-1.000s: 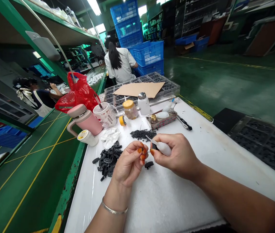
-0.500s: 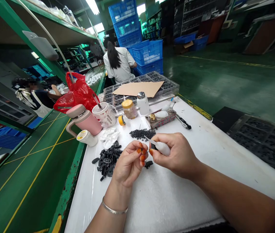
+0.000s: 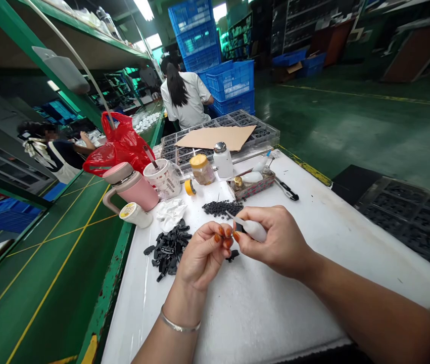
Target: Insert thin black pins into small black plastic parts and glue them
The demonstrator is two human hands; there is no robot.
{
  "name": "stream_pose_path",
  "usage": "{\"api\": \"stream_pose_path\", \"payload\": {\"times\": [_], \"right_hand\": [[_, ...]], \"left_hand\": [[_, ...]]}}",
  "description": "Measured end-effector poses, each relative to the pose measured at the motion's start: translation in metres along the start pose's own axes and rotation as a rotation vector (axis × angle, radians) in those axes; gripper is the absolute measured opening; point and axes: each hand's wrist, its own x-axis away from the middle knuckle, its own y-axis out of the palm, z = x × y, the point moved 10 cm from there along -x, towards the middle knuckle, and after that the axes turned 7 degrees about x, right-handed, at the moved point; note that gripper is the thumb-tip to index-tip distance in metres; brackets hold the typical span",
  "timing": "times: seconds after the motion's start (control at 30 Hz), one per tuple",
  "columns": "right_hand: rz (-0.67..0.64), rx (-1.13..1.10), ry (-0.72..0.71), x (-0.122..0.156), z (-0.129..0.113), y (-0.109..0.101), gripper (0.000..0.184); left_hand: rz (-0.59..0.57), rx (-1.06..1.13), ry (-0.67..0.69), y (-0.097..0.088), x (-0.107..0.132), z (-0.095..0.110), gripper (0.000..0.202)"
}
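My left hand (image 3: 201, 255) is curled, its fingertips pinched together on something too small to make out, right against my right hand. My right hand (image 3: 275, 240) grips a small white squeeze bottle (image 3: 253, 230) with a thin nozzle and also pinches a small black part (image 3: 239, 228). Both hands hover over the white table (image 3: 260, 313). One black plastic part (image 3: 232, 256) lies just below the fingertips. A pile of black plastic clips (image 3: 169, 246) sits to the left of my left hand. A heap of tiny black pieces (image 3: 222, 207) lies behind the hands.
Along the back stand a pink mug (image 3: 129, 187), a paper cup (image 3: 161, 178), a yellow-lidded jar (image 3: 201, 169), a white bottle (image 3: 223, 159), a small tray of bottles (image 3: 252, 184), a red bag (image 3: 120, 144) and compartment trays (image 3: 264, 132) under cardboard. Black trays (image 3: 412, 217) sit right. Two other people work beyond.
My left fingertips have closed in to meet the right hand's fingertips. The view has shifted very slightly; nothing on the table has moved.
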Motion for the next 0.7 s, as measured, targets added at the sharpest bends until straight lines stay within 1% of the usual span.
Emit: {"api": "stream_pose_path", "payload": {"times": [0.13,0.33,0.57,0.7], "right_hand": [[-0.006,-0.028,-0.022,0.000,-0.002,0.000,0.010],[-0.014,-0.048,-0.046,0.002,-0.006,0.002,0.008],[-0.029,-0.040,-0.083,0.002,-0.011,0.005,0.009],[-0.020,-0.031,-0.099,0.002,-0.012,0.004,0.008]], "left_hand": [[-0.004,-0.009,-0.012,0.001,0.000,-0.003,0.022],[-0.064,0.014,-0.043,0.008,0.000,-0.007,0.020],[-0.037,-0.063,-0.087,0.003,0.002,-0.013,0.022],[-0.055,-0.072,-0.091,0.003,0.002,-0.013,0.021]]}}
